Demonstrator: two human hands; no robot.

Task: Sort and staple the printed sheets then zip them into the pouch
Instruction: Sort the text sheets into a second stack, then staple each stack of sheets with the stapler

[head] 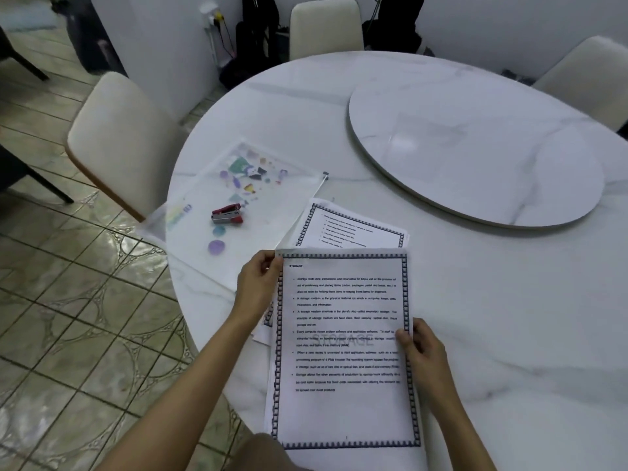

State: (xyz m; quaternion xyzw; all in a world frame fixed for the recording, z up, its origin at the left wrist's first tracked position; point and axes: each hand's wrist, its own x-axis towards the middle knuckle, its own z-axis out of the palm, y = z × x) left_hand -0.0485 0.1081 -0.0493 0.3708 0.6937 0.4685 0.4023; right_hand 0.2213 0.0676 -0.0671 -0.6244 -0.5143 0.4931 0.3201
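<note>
A printed sheet [343, 409] headed STORAGE, with a dark patterned border, is held up in front of me over the table's near edge. My left hand [256, 283] pinches its top left corner. My right hand [419, 348] grips its right edge about halfway down. More bordered sheets [353, 227] lie on the table behind it, and some edges show beneath it at the left. A clear zip pouch [238, 198] with coloured stickers lies to the left, partly over the table's edge. A red and silver stapler [227, 214] rests on the pouch.
The round white marble table [509, 300] carries a raised turntable [475, 147] at the back right. Cream chairs stand at the left [112, 141], at the back [324, 27] and at the far right [588, 73]. Tiled floor lies to the left.
</note>
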